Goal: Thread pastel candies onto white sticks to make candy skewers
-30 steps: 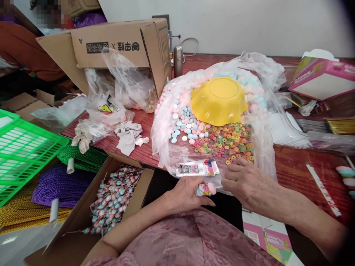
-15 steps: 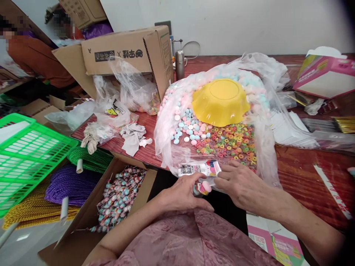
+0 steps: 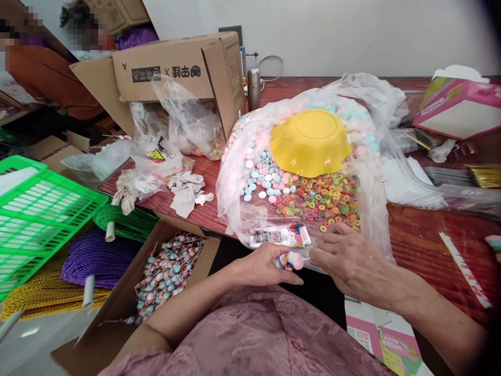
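Table [image 3: 422, 235] of red wood, white wall [image 3: 352, 31] behind.

I see a dark red wooden desk [image 3: 422, 235]. At its centre lies a big clear plastic bag [image 3: 242, 209] of pastel and ring-shaped candies. At ten o'clock stands an open cardboard box [image 3: 176, 68], with crumpled plastic wrappers [image 3: 156, 154] and white paper scraps [image 3: 187, 190] just in front. A metal flask [image 3: 253, 89] stands at twelve. At two o'clock sits a pink carton [image 3: 462, 107]; gold strips [image 3: 485, 176] lie at three.
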Demonstrator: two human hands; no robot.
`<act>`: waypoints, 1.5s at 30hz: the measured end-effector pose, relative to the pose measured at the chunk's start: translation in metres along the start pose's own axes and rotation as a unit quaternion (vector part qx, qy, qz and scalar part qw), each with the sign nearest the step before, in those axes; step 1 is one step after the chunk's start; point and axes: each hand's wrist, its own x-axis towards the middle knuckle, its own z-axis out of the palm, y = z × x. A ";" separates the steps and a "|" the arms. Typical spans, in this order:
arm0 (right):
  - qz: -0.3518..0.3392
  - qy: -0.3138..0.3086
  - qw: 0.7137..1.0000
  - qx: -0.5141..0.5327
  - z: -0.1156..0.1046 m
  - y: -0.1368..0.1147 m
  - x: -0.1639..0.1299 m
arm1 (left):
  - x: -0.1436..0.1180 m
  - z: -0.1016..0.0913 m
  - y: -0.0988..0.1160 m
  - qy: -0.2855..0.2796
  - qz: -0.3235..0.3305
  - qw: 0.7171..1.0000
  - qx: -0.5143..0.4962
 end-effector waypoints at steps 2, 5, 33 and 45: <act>0.017 -0.033 0.999 -0.012 0.004 0.002 -0.002 | -0.001 0.001 -0.003 0.027 0.013 0.996 0.090; 0.033 -0.060 0.997 -0.021 0.006 0.006 -0.002 | -0.004 0.001 -0.007 0.064 0.010 0.978 0.200; 0.055 0.143 0.981 0.115 0.013 0.001 0.031 | 0.007 0.007 0.001 0.139 -0.065 0.946 -0.285; 0.261 0.411 0.790 0.371 0.067 -0.038 0.045 | 0.023 0.018 -0.017 0.189 0.017 0.924 -0.333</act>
